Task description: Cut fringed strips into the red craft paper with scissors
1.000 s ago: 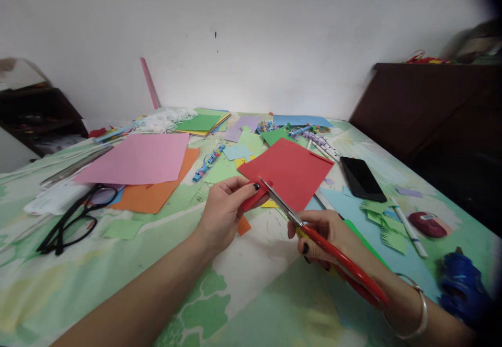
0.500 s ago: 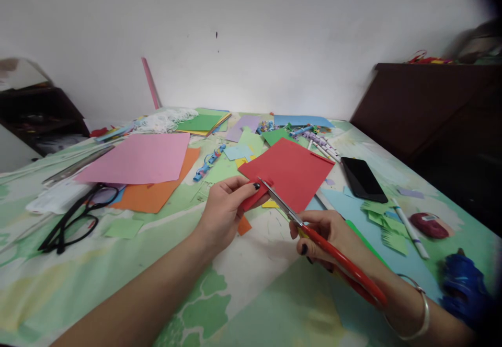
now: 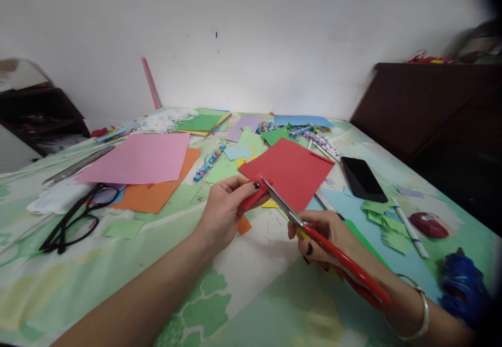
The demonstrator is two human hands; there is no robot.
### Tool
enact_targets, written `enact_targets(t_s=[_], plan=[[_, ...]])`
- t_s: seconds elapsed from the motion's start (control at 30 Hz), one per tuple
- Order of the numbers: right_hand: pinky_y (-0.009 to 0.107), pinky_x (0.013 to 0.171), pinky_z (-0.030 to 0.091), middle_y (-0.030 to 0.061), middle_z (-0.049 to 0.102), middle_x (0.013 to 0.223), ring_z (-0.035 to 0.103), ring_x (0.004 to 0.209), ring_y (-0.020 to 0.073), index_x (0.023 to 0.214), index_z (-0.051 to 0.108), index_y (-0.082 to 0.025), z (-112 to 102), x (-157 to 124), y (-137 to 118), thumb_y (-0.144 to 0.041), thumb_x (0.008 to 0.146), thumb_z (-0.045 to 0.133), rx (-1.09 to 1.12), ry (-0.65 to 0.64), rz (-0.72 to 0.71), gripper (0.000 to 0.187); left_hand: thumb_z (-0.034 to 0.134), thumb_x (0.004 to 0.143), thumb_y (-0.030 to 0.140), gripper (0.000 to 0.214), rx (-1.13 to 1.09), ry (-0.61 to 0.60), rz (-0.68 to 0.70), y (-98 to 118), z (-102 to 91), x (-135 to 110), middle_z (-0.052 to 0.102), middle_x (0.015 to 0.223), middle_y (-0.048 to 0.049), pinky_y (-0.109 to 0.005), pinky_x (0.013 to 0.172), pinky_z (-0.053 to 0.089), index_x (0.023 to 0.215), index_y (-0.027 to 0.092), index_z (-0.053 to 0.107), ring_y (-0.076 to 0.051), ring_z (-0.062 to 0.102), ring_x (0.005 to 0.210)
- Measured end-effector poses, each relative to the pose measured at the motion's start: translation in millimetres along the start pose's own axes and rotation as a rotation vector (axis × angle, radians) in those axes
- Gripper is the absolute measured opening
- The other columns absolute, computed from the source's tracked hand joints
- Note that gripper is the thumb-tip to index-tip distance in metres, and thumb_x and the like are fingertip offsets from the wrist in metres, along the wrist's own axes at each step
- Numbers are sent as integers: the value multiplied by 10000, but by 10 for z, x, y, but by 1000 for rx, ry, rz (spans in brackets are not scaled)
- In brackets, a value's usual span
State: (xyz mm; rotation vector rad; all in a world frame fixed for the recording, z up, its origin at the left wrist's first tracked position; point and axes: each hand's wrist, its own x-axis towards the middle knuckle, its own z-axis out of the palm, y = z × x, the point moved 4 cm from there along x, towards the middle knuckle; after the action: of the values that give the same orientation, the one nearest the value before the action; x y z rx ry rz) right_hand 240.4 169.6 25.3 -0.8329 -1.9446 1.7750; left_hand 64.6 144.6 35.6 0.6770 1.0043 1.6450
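Note:
My left hand (image 3: 227, 206) pinches a small piece of red paper (image 3: 251, 199) between thumb and fingers. Red-handled scissors (image 3: 337, 253) are gripped in my right hand (image 3: 329, 234), their blades pointing up and left to the edge of the red piece near my left thumb. Behind the blades lies a larger red sheet (image 3: 292, 166); whether the small piece is joined to it cannot be made out. Below my left fingers is a scrap of orange paper (image 3: 243, 225).
Pink paper (image 3: 137, 159) overlaps orange paper at left, beside black glasses (image 3: 78, 221). To the right are a black phone (image 3: 363, 178), green fringed scraps (image 3: 388, 227), a white marker (image 3: 411, 229) and a dark blue object (image 3: 463, 284). A blue paper chain (image 3: 209, 163) lies behind my left hand.
The scissor handles in my right hand have shifted slightly right and down. My left hand and the red paper have barely moved.

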Motion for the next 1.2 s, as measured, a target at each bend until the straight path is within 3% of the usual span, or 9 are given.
enact_targets(t_s=[0.7, 1.2], plan=[[178, 381, 254, -50, 432, 522, 335, 435, 68, 772, 549, -146, 4, 1, -10, -615, 633, 719, -16, -1, 29, 518, 714, 686, 170, 121, 14, -12, 9, 2, 11, -9, 705, 698, -31, -290, 802, 543, 605, 129, 634, -142, 682, 722], [164, 355, 249, -53, 426, 541, 332, 428, 53, 704, 536, -158, 0, 4, 17, -483, 650, 764, 14, 26, 37, 400, 726, 678, 159, 122, -7, 1, 0, -8, 1, 2, 711, 713, -41, -294, 791, 554, 614, 123, 629, -162, 696, 735]])
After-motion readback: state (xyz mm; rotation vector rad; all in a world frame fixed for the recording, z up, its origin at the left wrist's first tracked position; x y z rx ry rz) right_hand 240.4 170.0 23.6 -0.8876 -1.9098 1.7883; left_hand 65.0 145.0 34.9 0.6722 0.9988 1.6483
